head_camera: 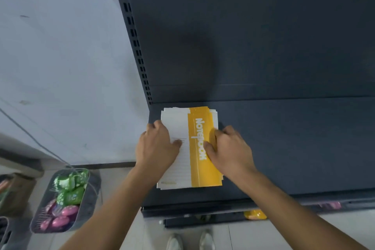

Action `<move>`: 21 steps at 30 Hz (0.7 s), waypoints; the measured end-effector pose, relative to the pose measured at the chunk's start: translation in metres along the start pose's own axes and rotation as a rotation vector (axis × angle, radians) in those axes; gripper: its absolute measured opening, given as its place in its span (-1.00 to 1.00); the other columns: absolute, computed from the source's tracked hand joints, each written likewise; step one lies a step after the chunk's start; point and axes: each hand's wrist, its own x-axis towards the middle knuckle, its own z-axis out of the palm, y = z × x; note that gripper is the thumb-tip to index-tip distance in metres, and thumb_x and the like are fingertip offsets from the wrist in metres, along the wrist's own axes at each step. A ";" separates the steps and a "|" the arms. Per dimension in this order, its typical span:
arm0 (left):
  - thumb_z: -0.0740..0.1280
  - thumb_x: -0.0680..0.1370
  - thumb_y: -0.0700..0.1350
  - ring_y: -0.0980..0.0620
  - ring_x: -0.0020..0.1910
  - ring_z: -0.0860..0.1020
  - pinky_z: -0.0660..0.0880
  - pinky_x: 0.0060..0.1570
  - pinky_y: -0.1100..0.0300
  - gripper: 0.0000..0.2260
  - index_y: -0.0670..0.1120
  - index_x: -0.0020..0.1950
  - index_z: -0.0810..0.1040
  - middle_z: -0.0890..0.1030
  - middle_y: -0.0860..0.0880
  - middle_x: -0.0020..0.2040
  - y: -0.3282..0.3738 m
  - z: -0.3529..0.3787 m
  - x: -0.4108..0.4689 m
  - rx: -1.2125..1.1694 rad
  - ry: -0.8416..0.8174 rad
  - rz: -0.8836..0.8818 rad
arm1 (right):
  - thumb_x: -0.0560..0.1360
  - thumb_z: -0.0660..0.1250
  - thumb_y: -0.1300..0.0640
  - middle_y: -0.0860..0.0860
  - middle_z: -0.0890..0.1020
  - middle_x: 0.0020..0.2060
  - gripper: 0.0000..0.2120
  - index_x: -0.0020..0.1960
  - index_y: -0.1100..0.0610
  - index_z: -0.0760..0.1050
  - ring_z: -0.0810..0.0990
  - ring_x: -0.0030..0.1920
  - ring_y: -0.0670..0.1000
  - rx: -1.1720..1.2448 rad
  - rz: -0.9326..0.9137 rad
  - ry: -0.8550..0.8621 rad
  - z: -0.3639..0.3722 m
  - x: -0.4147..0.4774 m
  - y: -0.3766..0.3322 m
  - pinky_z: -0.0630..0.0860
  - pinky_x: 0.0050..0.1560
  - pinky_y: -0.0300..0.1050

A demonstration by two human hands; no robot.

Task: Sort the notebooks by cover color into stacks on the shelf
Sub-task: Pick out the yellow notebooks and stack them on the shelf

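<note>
My left hand (pixel 158 144) and right hand (pixel 229 146) are clamped on opposite side edges of the yellow-and-white notebook stack (pixel 199 172), flat at the left end of the dark shelf (pixel 284 148), squaring it up I'd say, so next comes a clean release without skewing it.

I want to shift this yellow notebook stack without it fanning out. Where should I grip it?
At its two long edges, one hand from each side, where the left hand and right hand are now. The notebook stack lies flat with slightly uneven edges, so squeezing both sides should hold it together.
</note>
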 end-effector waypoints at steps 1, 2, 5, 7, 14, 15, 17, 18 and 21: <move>0.41 0.53 0.14 -0.09 0.05 0.55 0.35 -0.12 0.14 -0.51 -0.11 0.29 0.37 0.52 -0.06 0.11 -0.001 -0.001 -0.001 -0.013 0.003 0.004 | 0.63 0.21 -0.15 0.02 0.45 0.12 -0.67 0.15 0.08 0.52 0.47 0.18 0.05 -0.004 -0.012 0.003 0.002 -0.002 -0.004 0.57 -0.08 -0.03; 0.42 0.52 0.13 -0.08 0.04 0.55 0.35 -0.12 0.14 -0.52 -0.10 0.29 0.37 0.53 -0.05 0.10 -0.003 -0.001 -0.001 -0.025 0.006 0.005 | 0.63 0.21 -0.15 0.01 0.44 0.12 -0.68 0.15 0.07 0.52 0.45 0.19 0.04 -0.011 -0.020 0.007 0.004 -0.004 -0.008 0.57 -0.08 -0.05; 0.44 0.51 0.12 -0.06 0.02 0.56 0.36 -0.14 0.14 -0.52 -0.07 0.29 0.36 0.56 -0.03 0.10 -0.008 -0.005 0.000 -0.075 -0.005 -0.012 | 0.62 0.22 -0.15 0.02 0.45 0.12 -0.69 0.12 0.06 0.53 0.43 0.20 0.04 0.002 -0.010 0.026 0.008 -0.004 -0.017 0.53 -0.08 -0.09; 0.45 0.50 0.13 -0.02 -0.04 0.53 0.36 -0.15 0.15 -0.49 -0.06 0.31 0.36 0.57 -0.01 0.10 -0.010 -0.006 0.001 -0.104 -0.020 -0.031 | 0.61 0.26 -0.14 0.05 0.45 0.12 -0.69 0.14 0.09 0.53 0.43 0.21 0.07 0.072 0.045 0.020 0.009 -0.001 -0.018 0.51 -0.06 -0.08; 0.46 0.49 0.13 0.00 -0.09 0.47 0.35 -0.16 0.14 -0.53 -0.07 0.25 0.39 0.57 -0.02 0.08 -0.010 -0.008 0.000 -0.110 -0.030 -0.057 | 0.58 0.33 -0.12 0.05 0.43 -0.02 -0.67 0.05 0.17 0.53 0.52 0.11 0.11 0.152 0.159 0.000 0.011 0.001 -0.013 0.43 -0.03 -0.13; 0.47 0.49 0.12 -0.01 -0.08 0.49 0.35 -0.17 0.13 -0.53 -0.07 0.25 0.40 0.58 -0.02 0.08 -0.010 -0.008 0.000 -0.108 -0.032 -0.059 | 0.58 0.33 -0.12 0.06 0.44 0.00 -0.66 0.07 0.17 0.54 0.52 0.11 0.11 0.154 0.157 0.000 0.011 0.000 -0.014 0.45 -0.01 -0.11; 0.47 0.48 0.12 -0.02 -0.09 0.50 0.37 -0.18 0.14 -0.53 -0.07 0.24 0.40 0.58 -0.02 0.07 -0.011 -0.009 -0.001 -0.098 -0.039 -0.063 | 0.59 0.32 -0.12 0.04 0.41 -0.01 -0.65 0.10 0.17 0.55 0.52 0.11 0.11 0.156 0.146 0.011 0.011 -0.003 -0.017 0.47 -0.04 -0.10; 0.47 0.48 0.13 -0.01 -0.10 0.50 0.37 -0.18 0.14 -0.53 -0.07 0.24 0.40 0.58 -0.02 0.06 -0.011 -0.009 -0.002 -0.093 -0.044 -0.064 | 0.59 0.32 -0.12 0.03 0.39 -0.03 -0.66 0.10 0.17 0.55 0.52 0.11 0.11 0.155 0.136 0.017 0.011 -0.005 -0.018 0.46 -0.08 -0.11; 0.47 0.48 0.13 0.00 -0.12 0.48 0.36 -0.21 0.15 -0.55 -0.08 0.20 0.41 0.58 -0.02 0.05 -0.014 -0.010 -0.003 -0.076 -0.060 -0.068 | 0.59 0.31 -0.10 0.01 0.39 -0.05 -0.69 0.04 0.16 0.55 0.50 0.11 0.08 0.155 0.108 0.023 0.010 -0.009 -0.024 0.43 -0.12 -0.13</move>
